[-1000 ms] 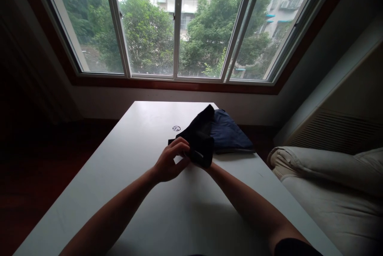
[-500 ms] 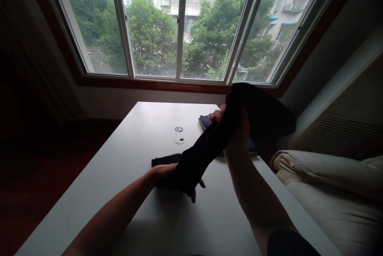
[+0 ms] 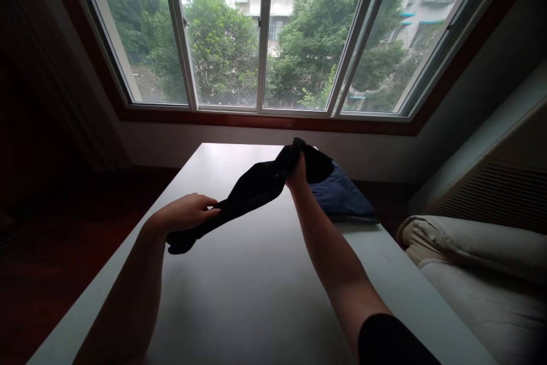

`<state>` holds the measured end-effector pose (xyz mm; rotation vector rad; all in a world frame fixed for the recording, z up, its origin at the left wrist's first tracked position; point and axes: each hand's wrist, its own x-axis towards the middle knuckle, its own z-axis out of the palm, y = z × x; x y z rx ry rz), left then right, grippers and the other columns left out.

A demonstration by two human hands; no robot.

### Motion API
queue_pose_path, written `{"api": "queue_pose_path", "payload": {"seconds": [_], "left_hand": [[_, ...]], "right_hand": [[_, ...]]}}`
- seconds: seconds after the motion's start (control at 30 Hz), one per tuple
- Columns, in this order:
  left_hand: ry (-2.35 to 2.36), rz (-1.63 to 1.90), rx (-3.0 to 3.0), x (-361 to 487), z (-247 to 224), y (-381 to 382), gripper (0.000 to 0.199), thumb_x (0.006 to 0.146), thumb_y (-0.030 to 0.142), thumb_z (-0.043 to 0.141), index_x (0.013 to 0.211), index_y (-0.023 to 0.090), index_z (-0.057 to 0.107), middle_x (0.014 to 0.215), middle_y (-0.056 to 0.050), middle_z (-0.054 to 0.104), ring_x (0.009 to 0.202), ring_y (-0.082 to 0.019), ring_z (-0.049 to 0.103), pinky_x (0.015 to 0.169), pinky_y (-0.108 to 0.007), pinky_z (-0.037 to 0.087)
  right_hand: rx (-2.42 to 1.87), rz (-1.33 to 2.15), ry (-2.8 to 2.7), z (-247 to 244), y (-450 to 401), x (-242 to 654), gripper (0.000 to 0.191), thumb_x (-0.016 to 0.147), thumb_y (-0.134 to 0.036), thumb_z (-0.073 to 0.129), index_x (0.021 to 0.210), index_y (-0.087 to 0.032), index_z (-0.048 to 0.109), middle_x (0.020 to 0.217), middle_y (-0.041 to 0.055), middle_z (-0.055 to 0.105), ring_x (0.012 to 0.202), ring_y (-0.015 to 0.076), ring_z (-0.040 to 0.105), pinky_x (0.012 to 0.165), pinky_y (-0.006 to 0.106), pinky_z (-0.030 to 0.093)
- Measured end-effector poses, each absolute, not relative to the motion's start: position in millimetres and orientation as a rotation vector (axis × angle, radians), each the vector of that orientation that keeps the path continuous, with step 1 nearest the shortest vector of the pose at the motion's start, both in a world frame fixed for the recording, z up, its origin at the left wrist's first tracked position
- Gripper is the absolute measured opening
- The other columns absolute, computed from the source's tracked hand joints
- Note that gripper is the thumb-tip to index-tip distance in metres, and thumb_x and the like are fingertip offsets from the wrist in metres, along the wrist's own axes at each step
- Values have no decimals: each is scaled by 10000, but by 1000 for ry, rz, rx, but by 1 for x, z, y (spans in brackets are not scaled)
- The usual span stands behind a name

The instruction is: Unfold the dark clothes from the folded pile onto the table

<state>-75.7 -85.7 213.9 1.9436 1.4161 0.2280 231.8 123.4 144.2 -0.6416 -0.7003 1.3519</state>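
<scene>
Forearms reach out from the bottom edge over the white table (image 3: 256, 296), which serves as the landmark for everything else. Nearest along it, toward its left edge, the left hand (image 3: 183, 212) is closed on the lower end of a black garment (image 3: 252, 188), thumb and fingers pinching the cloth so that a short dark tail hangs just below the hand, close above the tabletop. From that grip the garment runs as a stretched, twisted band up and to the right, held clear of the table's surface. Farther along, above the table's far half, the right hand (image 3: 297, 172) grips the other end, fingers wrapped in the cloth (only its back and wrist show), with a loose bunch of black fabric spilling past it. Just behind that hand, on the table's far right corner, lies a folded dark blue cloth (image 3: 342, 197). Off the table's right side sits a pale cushioned seat (image 3: 478, 262). Beyond the table's far end, a wide window (image 3: 265, 29) shows green trees and buildings.
</scene>
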Motion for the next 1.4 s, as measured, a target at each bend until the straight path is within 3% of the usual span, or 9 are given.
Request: {"api": "queue_pose_path", "payload": {"seconds": [0.13, 0.27, 0.43, 0.57, 0.63, 0.77, 1.0, 1.2, 1.4], "left_hand": [[1628, 210, 2215, -76, 221, -99, 446, 942, 596, 516, 1009, 260, 802, 882, -45, 771, 794, -231, 699, 691, -274, 466], [1486, 301, 2291, -70, 219, -103, 405, 972, 583, 516, 1108, 322, 793, 880, -20, 773, 780, -226, 689, 723, -275, 468], [1262, 394, 2399, -54, 176, -70, 450, 988, 539, 538, 1353, 320, 684, 1219, -55, 737, 1114, -281, 668, 959, -348, 489], [1316, 285, 2480, -14, 106, -34, 519, 934, 494, 631, 1394, 255, 649, 1611, -128, 441, 1504, -365, 340, 1210, -518, 297], [1632, 293, 2390, 9, 69, -19, 596, 955, 522, 583, 1479, 238, 563, 1713, -148, 220, 1574, -411, 129, 1211, -674, 169], [1790, 199, 2410, 33, 21, 7, 603, 1000, 525, 471, 1539, 255, 480, 1738, -134, 111, 1591, -404, -3, 1161, -784, 20], [2032, 208, 2310, -2, 7, 56, 621, 1032, 561, 321, 1567, 274, 447, 1737, -116, 141, 1591, -387, 25, 1163, -767, 91], [2307, 255, 2086, -88, 8, 73, 618, 1008, 552, 354, 1543, 273, 492, 1709, -145, 238, 1554, -441, 169, 1145, -740, 191], [2577, 269, 1820, -173, 12, 78, 599, 979, 525, 404, 1470, 223, 568, 1634, -200, 371, 1485, -448, 315, 1125, -695, 265]], "right_hand": [[-1154, 1630, -1019, 101, 145, 195, 322, 947, -532, 555, 970, -215, 606, 820, 16, 656, 802, 187, 627, 744, 336, 558], [-1394, 1432, -1290, 58, 142, 174, 293, 867, -479, 662, 968, -209, 615, 907, 22, 657, 846, 176, 608, 747, 307, 525], [-1326, 1290, -1405, 33, 132, 186, 233, 842, -402, 640, 939, -191, 660, 942, 50, 682, 896, 181, 606, 731, 256, 488], [-1389, 891, -1600, 40, 146, 233, 284, 864, -430, 584, 951, -193, 716, 939, 48, 723, 910, 201, 629, 794, 281, 491], [-1498, 656, -1616, 47, 158, 268, 301, 884, -422, 564, 981, -192, 731, 969, 57, 738, 931, 214, 641, 851, 298, 483], [-1828, 335, -1449, 53, 172, 341, 388, 939, -404, 522, 1190, -161, 691, 1195, 142, 697, 1103, 259, 623, 983, 338, 449], [-2202, 160, -1510, 37, 161, 382, 831, 824, -626, 708, 1478, -152, 511, 1462, 230, 487, 1371, 382, 438, 1129, 464, 337], [-2105, 236, -1403, 50, 149, 377, 417, 944, -335, 554, 1302, -172, 692, 1364, 211, 599, 1307, 371, 489, 1112, 518, 345], [-1852, 361, -1123, 85, 138, 388, 420, 968, -269, 412, 1231, -111, 698, 1224, 225, 683, 1197, 342, 590, 1054, 447, 426]]}}
